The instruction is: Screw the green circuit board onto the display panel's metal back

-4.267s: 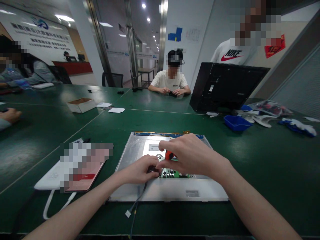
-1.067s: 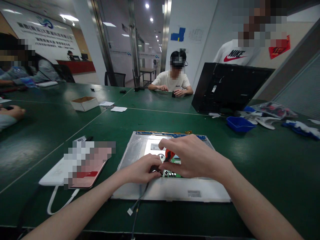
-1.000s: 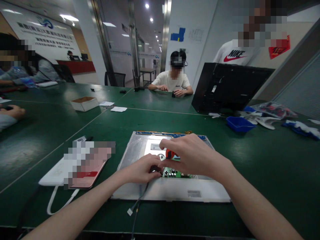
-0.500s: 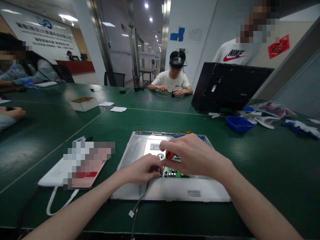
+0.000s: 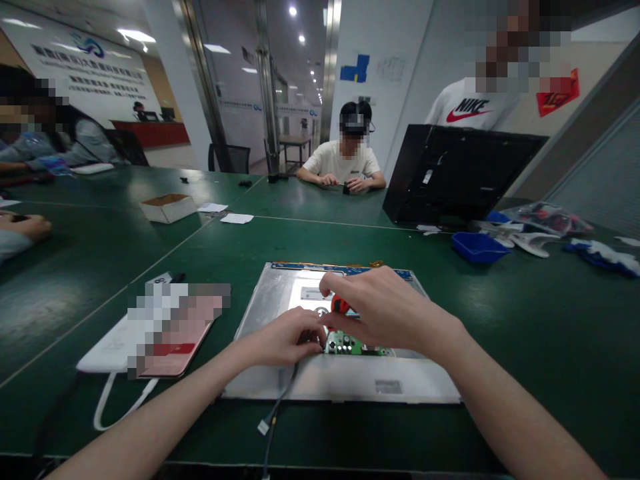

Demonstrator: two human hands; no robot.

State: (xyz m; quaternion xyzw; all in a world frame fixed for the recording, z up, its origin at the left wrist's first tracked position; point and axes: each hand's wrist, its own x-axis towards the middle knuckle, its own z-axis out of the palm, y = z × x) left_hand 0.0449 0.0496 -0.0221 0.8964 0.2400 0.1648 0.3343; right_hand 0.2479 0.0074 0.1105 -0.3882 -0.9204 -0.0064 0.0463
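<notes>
A flat metal-backed display panel (image 5: 345, 379) lies on the green table in front of me. On its back sits a green circuit board (image 5: 356, 345), partly covered by my hands. My right hand (image 5: 385, 307) is curled round the red-and-black handle of a screwdriver (image 5: 340, 305); the shaft and tip are hidden. My left hand (image 5: 293, 337) rests at the board's left edge, fingers pinched together just below the screwdriver; what they hold, if anything, is hidden. From under it a dark cable (image 5: 286, 393) with a white plug (image 5: 263, 427) runs over the panel's front edge.
To the left lie a white power bank (image 5: 107, 347) with a white cable and a pink phone (image 5: 195, 340). Further off stand a small open box (image 5: 169, 209), a blue tray (image 5: 480, 248) and a large black screen housing (image 5: 460, 173). Other people are around the table.
The red-and-black handle has turned a little in my right hand and sits slightly higher. My left hand stays at the board's edge.
</notes>
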